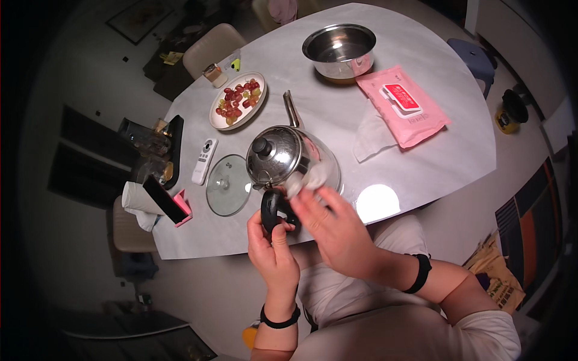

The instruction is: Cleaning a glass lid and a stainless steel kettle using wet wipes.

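A shiny metal kettle (323,155) stands on the table in front of me, its spout pointing to the far side. Its domed lid (275,151) with a black knob is on. My left hand (274,252) grips the black handle (271,210) at the near side. With my right hand (336,234), slightly blurred, I hold a crumpled white wipe (309,178) against the kettle's side, just above the handle. Right of the kettle lies a pink pack of wet wipes (406,108), and another white wipe (372,133) lies partly beneath it.
A steel pot (339,54) stands at the far side. Left of the kettle are a plate of grapes (259,106), a glass lid (229,194), a white remote (204,161) and a phone on a pink stand (183,216). A black tray (177,149) with glassware sits by the left edge.
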A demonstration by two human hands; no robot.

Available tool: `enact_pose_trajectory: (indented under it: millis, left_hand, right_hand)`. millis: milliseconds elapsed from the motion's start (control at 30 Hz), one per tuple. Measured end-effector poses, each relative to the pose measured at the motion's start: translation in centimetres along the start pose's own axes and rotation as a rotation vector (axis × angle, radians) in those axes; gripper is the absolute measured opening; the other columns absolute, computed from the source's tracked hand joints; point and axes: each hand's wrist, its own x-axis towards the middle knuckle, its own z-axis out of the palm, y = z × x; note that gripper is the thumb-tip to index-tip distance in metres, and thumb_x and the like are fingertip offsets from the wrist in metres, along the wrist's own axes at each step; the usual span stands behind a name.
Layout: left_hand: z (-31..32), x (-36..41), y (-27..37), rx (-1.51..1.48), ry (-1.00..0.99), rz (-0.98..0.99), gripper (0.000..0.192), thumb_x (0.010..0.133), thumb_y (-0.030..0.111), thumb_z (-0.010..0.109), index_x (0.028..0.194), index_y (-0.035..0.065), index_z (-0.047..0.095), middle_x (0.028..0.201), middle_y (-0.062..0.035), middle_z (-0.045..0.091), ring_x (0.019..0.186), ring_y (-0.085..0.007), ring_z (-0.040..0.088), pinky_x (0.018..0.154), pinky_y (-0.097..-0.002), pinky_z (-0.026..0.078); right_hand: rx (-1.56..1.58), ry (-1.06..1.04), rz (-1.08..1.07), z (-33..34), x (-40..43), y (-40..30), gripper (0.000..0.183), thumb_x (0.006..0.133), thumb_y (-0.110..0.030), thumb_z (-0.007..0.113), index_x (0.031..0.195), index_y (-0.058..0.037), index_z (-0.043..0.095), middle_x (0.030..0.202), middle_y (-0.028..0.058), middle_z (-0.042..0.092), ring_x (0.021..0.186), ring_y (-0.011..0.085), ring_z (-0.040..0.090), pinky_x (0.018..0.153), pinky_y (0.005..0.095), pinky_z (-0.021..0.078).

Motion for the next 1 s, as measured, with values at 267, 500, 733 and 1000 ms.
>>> enact_pose_trajectory:
  millis: [267,500,733,1000]
  left_hand:
    - [1.2,-0.2,-0.4,-0.095,-0.052,0.008,0.026,0.106,0.020,0.054,0.117,-0.0039,0.051,0.091,-0.0071,0.061,0.080,-0.0122,0.057,0.076,-0.0273,0.050]
    - [2.0,-0.1,-0.4,-0.160,-0.060,-0.008,0.027,0.107,0.024,0.053,0.114,-0.0016,0.046,0.087,-0.0078,0.058,0.076,-0.0128,0.055,0.076,-0.0286,0.051]
    - [2.5,-0.2,-1.3,-0.325,-0.110,0.011,0.033,0.109,0.033,0.051,0.119,0.0016,0.048,0.085,0.0000,0.047,0.070,-0.0085,0.047,0.065,-0.0236,0.044]
    - [3.1,0.3,-0.9,-0.350,-0.131,0.026,0.045,0.109,0.036,0.047,0.130,-0.0041,0.048,0.078,0.0016,0.043,0.063,-0.0054,0.041,0.058,-0.0211,0.040]
  right_hand:
    - [-0.057,0.027,0.014,-1.1,2.4,0.2,0.058,0.092,-0.012,0.055,0.148,0.0006,0.049,0.158,0.0181,0.041,0.140,0.0400,0.042,0.116,0.0506,0.0359]
    - [0.144,0.125,0.125,-0.8,1.6,2.0,0.073,0.087,0.004,0.052,0.156,0.0077,0.028,0.157,0.0337,0.031,0.144,0.0506,0.035,0.119,0.0504,0.0313]
    - [0.260,-0.113,0.163,0.7,-3.2,-1.0,0.073,0.089,-0.001,0.054,0.155,0.0102,0.027,0.157,0.0340,0.031,0.146,0.0499,0.032,0.122,0.0516,0.0275]
    - [0.235,-0.004,0.199,0.4,-1.5,0.0,0.073,0.088,0.001,0.052,0.156,0.0092,0.025,0.157,0.0345,0.030,0.146,0.0468,0.035,0.120,0.0530,0.0298]
